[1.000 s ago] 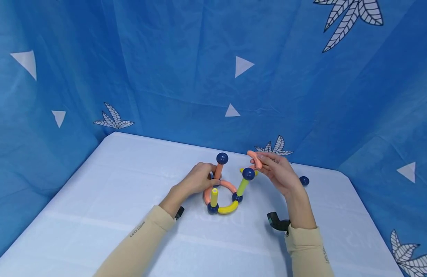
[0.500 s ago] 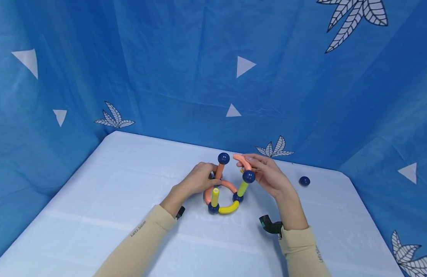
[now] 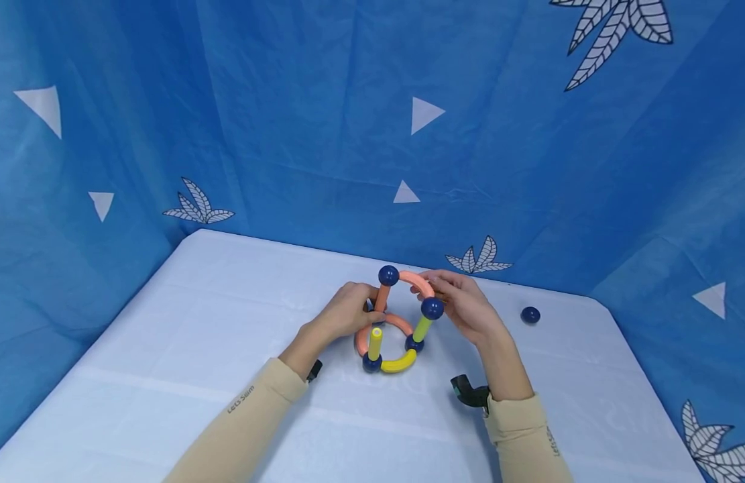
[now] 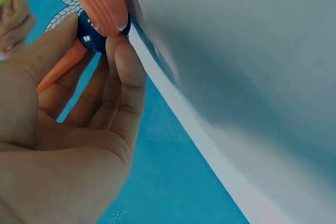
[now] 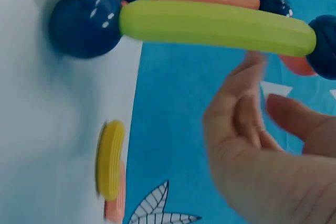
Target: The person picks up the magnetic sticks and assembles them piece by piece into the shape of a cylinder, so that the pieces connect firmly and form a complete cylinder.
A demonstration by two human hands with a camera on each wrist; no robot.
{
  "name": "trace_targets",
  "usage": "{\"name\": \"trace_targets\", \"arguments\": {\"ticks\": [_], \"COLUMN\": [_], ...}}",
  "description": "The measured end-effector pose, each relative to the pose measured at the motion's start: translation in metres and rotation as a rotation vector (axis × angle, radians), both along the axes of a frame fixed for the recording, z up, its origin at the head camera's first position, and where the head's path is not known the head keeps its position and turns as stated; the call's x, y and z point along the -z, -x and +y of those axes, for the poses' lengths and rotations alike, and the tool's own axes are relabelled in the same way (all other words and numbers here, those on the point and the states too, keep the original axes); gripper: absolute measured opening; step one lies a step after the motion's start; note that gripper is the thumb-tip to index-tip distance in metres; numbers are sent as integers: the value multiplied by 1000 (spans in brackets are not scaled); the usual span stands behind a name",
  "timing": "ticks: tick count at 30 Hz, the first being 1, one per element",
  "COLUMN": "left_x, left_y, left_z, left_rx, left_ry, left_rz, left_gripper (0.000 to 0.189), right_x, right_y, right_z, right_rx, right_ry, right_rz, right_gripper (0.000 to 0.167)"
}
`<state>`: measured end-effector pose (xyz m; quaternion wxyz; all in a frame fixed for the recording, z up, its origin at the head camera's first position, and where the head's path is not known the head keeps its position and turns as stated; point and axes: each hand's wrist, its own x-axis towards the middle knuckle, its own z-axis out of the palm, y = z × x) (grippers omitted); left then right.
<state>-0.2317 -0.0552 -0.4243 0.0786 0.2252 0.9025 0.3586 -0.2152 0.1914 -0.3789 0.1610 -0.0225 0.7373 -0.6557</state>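
A frame of magnetic sticks and navy balls stands on the table. Its base ring has orange and yellow curved sticks (image 3: 399, 363). Three uprights rise from it: orange (image 3: 381, 298), green (image 3: 422, 329) and yellow (image 3: 375, 343), the yellow one with a bare top. An orange curved stick (image 3: 418, 282) bridges the top balls (image 3: 389, 275) of the orange and green uprights. My left hand (image 3: 345, 312) pinches the navy ball (image 4: 92, 38) at the orange upright's foot. Beside the bridging stick is my right hand (image 3: 465, 305); in the right wrist view its thumb and fingers are spread, holding nothing.
A loose navy ball (image 3: 530, 314) lies on the white table (image 3: 227, 322) to the right. The right wrist view shows a loose yellow curved stick (image 5: 110, 161) and an orange one (image 5: 115, 203) beyond the frame. Blue cloth (image 3: 300, 168) hangs behind the table.
My right hand has moved left with the orange curved stick, which now spans both top balls, and its fingers have come off it. My left hand has stayed in place.
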Motion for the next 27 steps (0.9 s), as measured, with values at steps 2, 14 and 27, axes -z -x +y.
{"name": "trace_targets", "arguments": {"ticks": [2, 14, 27], "left_x": [0, 0, -6], "left_y": [-1, -2, 1], "left_z": [0, -2, -9], "left_rx": [-30, -304, -281], "left_ry": [-1, -14, 17], "left_rz": [-3, 24, -17], "left_gripper": [13, 11, 12], "right_x": [6, 27, 36], "right_y": [2, 0, -1], "right_z": [1, -10, -24], "right_rx": [-12, -196, -5], "right_ry": [-157, -580, -662], "right_rz": [35, 129, 247], "right_gripper": [33, 44, 30]}}
